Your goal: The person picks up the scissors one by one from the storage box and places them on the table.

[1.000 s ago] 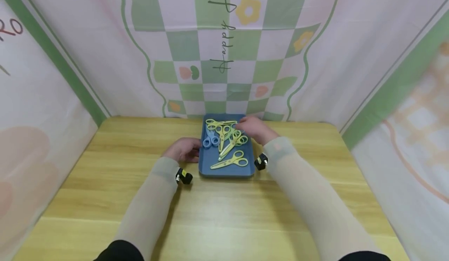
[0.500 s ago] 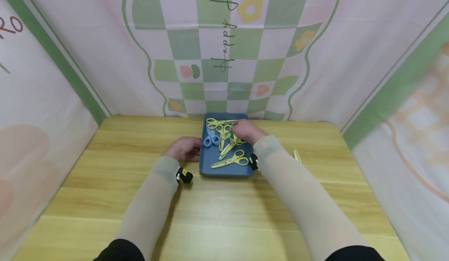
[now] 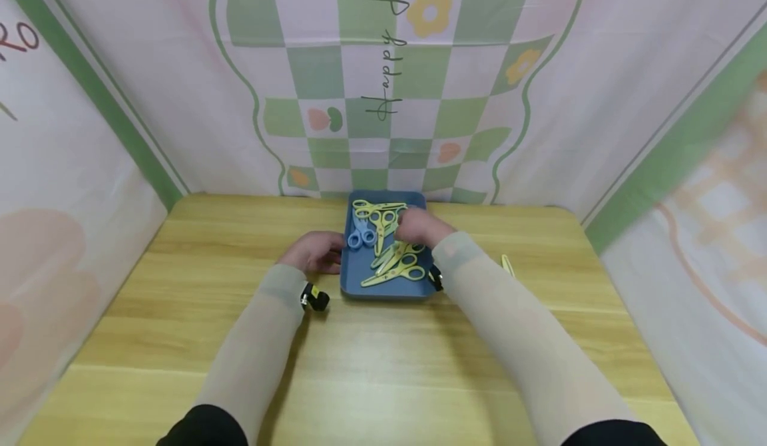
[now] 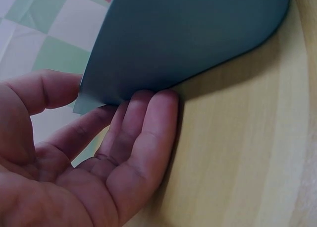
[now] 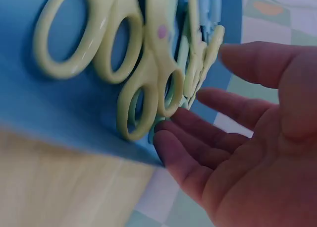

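Observation:
A shallow blue tray [image 3: 359, 266] stands at the back of the table, with several yellow scissors [image 3: 395, 271], green ones and blue scissors [image 3: 362, 234] inside. My left hand [image 3: 313, 251] grips the tray's left side; in the left wrist view the thumb is on the rim and the fingers are curled against the wall below. My right hand [image 3: 424, 226] reaches over the right side into the pile. In the right wrist view its loosely bent fingertips [image 5: 168, 138] are right at the handles of yellow scissors [image 5: 157, 63], with thumb and index finger apart.
A slim yellow piece [image 3: 507, 265] lies on the wooden table [image 3: 383, 366] to the right, partly behind my right forearm. A checked curtain [image 3: 365, 86] hangs right behind the tray.
My right hand has moved left from the tray's far right edge, further over the pile. Scissors in the middle have slid toward the front ones. The yellow piece at right has come into view.

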Demonstrator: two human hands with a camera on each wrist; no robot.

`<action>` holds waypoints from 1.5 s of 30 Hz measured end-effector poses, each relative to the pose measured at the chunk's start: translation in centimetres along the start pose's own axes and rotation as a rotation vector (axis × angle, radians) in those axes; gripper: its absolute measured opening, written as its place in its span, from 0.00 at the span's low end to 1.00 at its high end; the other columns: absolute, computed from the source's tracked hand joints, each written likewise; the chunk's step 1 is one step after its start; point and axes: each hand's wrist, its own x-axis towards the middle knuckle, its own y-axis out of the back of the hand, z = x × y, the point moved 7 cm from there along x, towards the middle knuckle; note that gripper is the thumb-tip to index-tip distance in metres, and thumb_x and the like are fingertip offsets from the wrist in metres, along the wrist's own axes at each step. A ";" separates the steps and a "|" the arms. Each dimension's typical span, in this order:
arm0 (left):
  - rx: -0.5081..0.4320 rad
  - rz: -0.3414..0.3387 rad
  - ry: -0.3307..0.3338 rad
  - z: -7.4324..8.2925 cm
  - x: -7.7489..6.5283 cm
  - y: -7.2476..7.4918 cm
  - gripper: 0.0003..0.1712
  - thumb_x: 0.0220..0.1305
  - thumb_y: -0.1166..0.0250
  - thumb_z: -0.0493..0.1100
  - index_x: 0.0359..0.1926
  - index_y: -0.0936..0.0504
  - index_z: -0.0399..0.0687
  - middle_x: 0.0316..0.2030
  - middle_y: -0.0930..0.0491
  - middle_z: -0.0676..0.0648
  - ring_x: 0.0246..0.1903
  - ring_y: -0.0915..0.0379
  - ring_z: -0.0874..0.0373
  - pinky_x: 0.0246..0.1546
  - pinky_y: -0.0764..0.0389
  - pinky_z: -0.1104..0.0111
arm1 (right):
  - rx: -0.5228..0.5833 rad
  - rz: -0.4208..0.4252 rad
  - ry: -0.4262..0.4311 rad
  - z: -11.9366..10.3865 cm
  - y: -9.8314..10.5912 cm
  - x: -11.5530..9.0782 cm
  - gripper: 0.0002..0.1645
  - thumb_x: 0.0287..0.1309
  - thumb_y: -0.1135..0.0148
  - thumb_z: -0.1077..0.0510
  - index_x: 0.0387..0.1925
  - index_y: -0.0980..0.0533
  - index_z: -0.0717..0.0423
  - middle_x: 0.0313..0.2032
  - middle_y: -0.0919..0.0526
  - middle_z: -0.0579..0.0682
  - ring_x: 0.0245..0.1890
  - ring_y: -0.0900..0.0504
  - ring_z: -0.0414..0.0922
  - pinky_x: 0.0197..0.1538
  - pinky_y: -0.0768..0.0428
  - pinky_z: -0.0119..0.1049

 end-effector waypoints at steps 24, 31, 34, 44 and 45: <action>0.001 0.000 0.004 0.3 -0.2 -0.1 0.16 0.65 0.40 0.37 0.53 0.21 0.35 0.46 0.19 0.38 0.39 0.21 0.50 0.43 0.15 0.59 | -0.365 -0.120 0.048 -0.6 -1.7 -0.8 0.13 0.52 0.27 0.60 0.39 0.21 0.58 0.35 0.21 0.50 0.37 0.23 0.49 0.44 0.21 0.43; -0.013 0.007 0.009 0.2 -0.2 0.0 0.15 0.65 0.40 0.36 0.52 0.22 0.35 0.44 0.19 0.39 0.37 0.21 0.51 0.42 0.15 0.60 | -0.311 -0.127 0.038 -0.5 -1.8 -1.1 0.14 0.52 0.27 0.60 0.39 0.22 0.56 0.34 0.21 0.50 0.36 0.22 0.48 0.42 0.21 0.43; -0.004 0.009 0.002 0.2 -0.2 0.0 0.16 0.65 0.40 0.36 0.52 0.21 0.34 0.44 0.19 0.39 0.37 0.20 0.51 0.42 0.15 0.60 | -0.310 -0.127 0.047 -0.5 -1.8 -1.0 0.14 0.52 0.26 0.59 0.38 0.22 0.55 0.33 0.21 0.49 0.35 0.22 0.48 0.41 0.22 0.42; 0.001 0.010 0.009 0.2 -0.2 0.0 0.14 0.65 0.40 0.37 0.50 0.20 0.35 0.44 0.18 0.39 0.37 0.20 0.51 0.41 0.14 0.60 | -0.308 -0.135 0.083 -0.5 -2.0 -1.2 0.21 0.51 0.23 0.55 0.45 0.20 0.57 0.38 0.20 0.48 0.40 0.22 0.47 0.47 0.21 0.43; 0.000 0.007 0.010 0.2 -0.1 0.1 0.14 0.65 0.40 0.36 0.50 0.20 0.35 0.43 0.18 0.39 0.37 0.20 0.51 0.40 0.14 0.60 | -0.309 -0.136 0.085 -0.5 -2.0 -1.2 0.21 0.51 0.23 0.55 0.45 0.20 0.57 0.39 0.20 0.48 0.40 0.22 0.47 0.47 0.21 0.43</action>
